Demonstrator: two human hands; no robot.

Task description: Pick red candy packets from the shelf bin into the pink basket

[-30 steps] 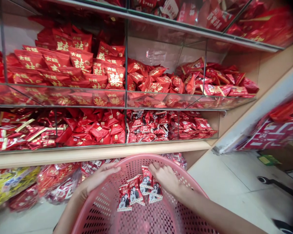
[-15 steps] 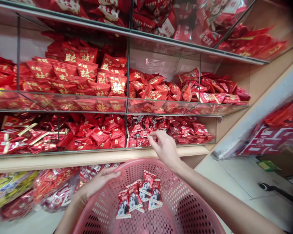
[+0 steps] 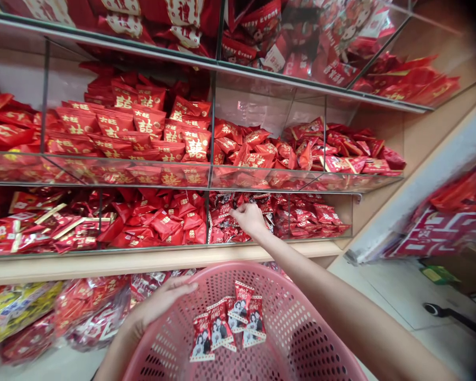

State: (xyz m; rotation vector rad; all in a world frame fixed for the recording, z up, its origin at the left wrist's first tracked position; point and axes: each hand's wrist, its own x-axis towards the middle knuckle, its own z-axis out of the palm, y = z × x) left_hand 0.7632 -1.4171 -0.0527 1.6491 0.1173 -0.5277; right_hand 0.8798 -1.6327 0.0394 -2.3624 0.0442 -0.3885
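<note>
My left hand (image 3: 158,302) grips the left rim of a pink plastic basket (image 3: 325,338), its thumb lying over the edge. Several small red packets (image 3: 220,325) with a black-and-white couple printed on them lie on the basket's bottom. My right hand (image 3: 249,219) is inside the low bin of the same kind of packets (image 3: 222,233), fingertips pinched together at the pile. What sits between those fingertips, if anything, is too small to make out. The right forearm passes above the basket's far rim.
Clear panels split the shelves into bins. Left of my right hand is a bin of plain red packets (image 3: 170,222). Red packets with gold characters (image 3: 146,121) fill the shelf above. A wooden ledge (image 3: 103,264) runs along the front, with bagged goods (image 3: 27,309) beneath it.
My right hand has moved slightly left and deeper into the bin, its fingers closing together. My left hand and the basket stay nearly in place, and the same packets lie inside it.
</note>
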